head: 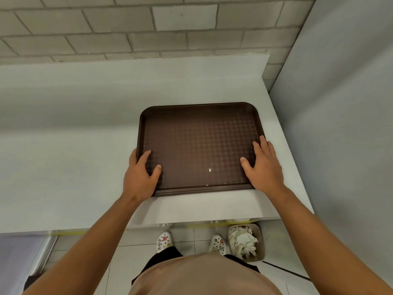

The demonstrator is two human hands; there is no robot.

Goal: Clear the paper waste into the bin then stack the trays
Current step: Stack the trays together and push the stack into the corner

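Observation:
A dark brown tray (197, 143) lies on the white counter (74, 145), near its right end. Layered edges along its near side show it resting on other trays. A tiny white speck (210, 170) sits on its surface. My left hand (141, 175) rests across the near left corner, with thumb and one finger on the tray and the others along the outside of the rim. My right hand (263, 165) lies flat on the near right corner, fingers straight. On the floor below the counter's right end stands a beige bin (261, 245) holding crumpled paper (244, 241).
A grey partition wall (340, 124) closes off the right side, right beside the counter end. A brick wall (148, 28) runs behind the counter. My two white shoes (163, 241) stand on the tiled floor, left of the bin.

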